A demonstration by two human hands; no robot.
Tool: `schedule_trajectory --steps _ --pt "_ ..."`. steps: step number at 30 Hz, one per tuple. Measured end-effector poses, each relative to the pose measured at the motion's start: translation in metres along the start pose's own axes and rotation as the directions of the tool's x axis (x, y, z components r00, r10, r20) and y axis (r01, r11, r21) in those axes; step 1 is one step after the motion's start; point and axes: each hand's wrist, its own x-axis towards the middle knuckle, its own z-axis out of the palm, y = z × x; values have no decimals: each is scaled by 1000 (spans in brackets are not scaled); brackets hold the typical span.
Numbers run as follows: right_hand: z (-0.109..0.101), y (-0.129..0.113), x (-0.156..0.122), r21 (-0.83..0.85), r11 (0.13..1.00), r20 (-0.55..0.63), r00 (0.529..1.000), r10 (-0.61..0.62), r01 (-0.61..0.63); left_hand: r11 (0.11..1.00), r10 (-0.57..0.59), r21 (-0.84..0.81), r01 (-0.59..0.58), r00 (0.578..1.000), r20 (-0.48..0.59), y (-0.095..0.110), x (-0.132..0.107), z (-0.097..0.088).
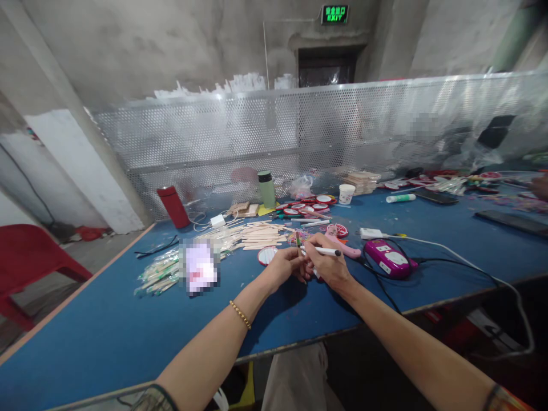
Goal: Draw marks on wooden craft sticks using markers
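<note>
My left hand (pixel 286 266) is closed around a thin stick (pixel 298 238) that it holds upright over the blue table (pixel 128 325). My right hand (pixel 327 262) grips a white pen with a black tip (pixel 326 251), lying sideways, with its fingers pressed against the left hand. Both hands meet above the table's middle. A pile of wooden craft sticks (pixel 257 235) lies just behind them, and a small round red-rimmed piece (pixel 268 255) sits right beside the left hand.
A magenta device (pixel 389 258) with black and white cables lies to the right. Behind stand a red flask (pixel 173 206), a green bottle (pixel 266 189), a white cup (pixel 346 194) and several red round pieces (pixel 306 206). Wrapped sticks (pixel 158 275) lie left. A perforated metal screen (pixel 299 131) bounds the back. A red chair (pixel 29 262) stands left.
</note>
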Motion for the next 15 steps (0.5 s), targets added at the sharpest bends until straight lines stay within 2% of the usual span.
schedule_trajectory --steps 15 --pt "-1 -7 -1 11 1000 -52 999 -10 11 1000 -8 0 8 1000 6 2 -1 1"
